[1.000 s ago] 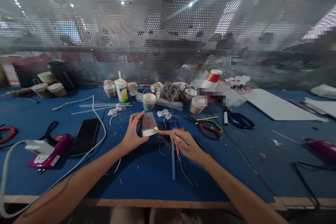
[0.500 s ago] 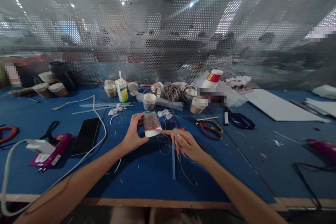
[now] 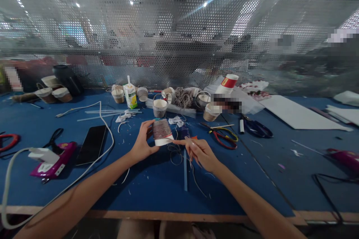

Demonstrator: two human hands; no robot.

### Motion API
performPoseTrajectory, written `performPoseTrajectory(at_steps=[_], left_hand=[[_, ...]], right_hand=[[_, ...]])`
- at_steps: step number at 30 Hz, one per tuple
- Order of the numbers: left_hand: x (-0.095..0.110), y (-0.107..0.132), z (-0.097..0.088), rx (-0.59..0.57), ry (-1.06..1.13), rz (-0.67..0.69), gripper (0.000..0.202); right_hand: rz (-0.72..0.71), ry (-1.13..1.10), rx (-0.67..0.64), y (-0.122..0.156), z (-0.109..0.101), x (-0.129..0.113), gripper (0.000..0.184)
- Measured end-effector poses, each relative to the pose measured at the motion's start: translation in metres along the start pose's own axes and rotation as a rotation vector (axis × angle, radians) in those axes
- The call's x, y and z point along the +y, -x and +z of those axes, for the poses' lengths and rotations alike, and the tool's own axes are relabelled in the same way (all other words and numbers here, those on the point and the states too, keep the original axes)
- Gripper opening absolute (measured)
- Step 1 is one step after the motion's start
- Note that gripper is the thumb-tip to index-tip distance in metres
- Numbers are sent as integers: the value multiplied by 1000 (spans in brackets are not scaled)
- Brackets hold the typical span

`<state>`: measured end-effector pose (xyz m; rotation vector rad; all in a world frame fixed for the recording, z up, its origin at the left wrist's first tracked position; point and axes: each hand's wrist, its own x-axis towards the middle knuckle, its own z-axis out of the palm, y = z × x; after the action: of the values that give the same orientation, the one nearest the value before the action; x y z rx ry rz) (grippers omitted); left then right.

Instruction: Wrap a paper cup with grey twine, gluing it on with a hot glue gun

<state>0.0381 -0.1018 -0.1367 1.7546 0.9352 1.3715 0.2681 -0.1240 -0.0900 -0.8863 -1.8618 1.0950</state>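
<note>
My left hand [image 3: 143, 140] is closed around the side of a paper cup [image 3: 162, 131], thumb low and fingers behind. Grey-brown cord is wound round most of the cup, leaving a white band and a thin red line at the lower end. My right hand [image 3: 200, 151] reaches in from the right, its index finger stretched out with the tip at the white band. Its other fingers are loosely bent, and I see nothing gripped in them. Just behind it lies a partly hidden purple and orange tool, and a translucent glue stick [image 3: 185, 175] lies below.
Behind stand a drink carton [image 3: 130, 96], several cord-wrapped cups and a cord bundle [image 3: 183, 98]. Scissors [image 3: 224, 137] lie to the right, beside dark-handled scissors [image 3: 258, 128]. To the left are a phone [image 3: 91, 145], a white cable and a purple power strip [image 3: 53, 160]. A perforated metal screen [image 3: 179, 26] closes the back.
My right hand has shifted very slightly, its index finger still at the cup's white band. The cup and my left hand stay in place.
</note>
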Motion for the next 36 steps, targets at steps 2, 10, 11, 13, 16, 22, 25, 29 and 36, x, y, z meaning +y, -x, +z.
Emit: performPoseTrajectory(at_steps=[2,10,11,13,16,22,25,29,36], left_hand=[[0,0,0,-5,4,-8,73],[0,0,-1,-90,75,-22,77],[0,0,-1,-93,74,-16,76],[1,0,-1,-96,62,-5,74],[2,0,-2,-92,24,6,74],[-3,1,-2,-64,-30,24,74],[-3,0,-1,-51,-48,45,72],[-2,1,0,-31,-39,57,71],[-4,0,-1,-30,54,57,70]], right_hand=[[14,-21,-7,0,0,-1,53],[98,-197,51,-1,0,1,50],[105,-220,63,-1,0,1,50],[122,-258,80,-2,0,2,49],[106,-285,142,-3,0,2,49],[102,-252,-25,2,5,-1,46],[141,-233,-123,3,8,0,43],[151,-275,-96,1,10,2,42],[158,-369,64,-2,3,1,46]])
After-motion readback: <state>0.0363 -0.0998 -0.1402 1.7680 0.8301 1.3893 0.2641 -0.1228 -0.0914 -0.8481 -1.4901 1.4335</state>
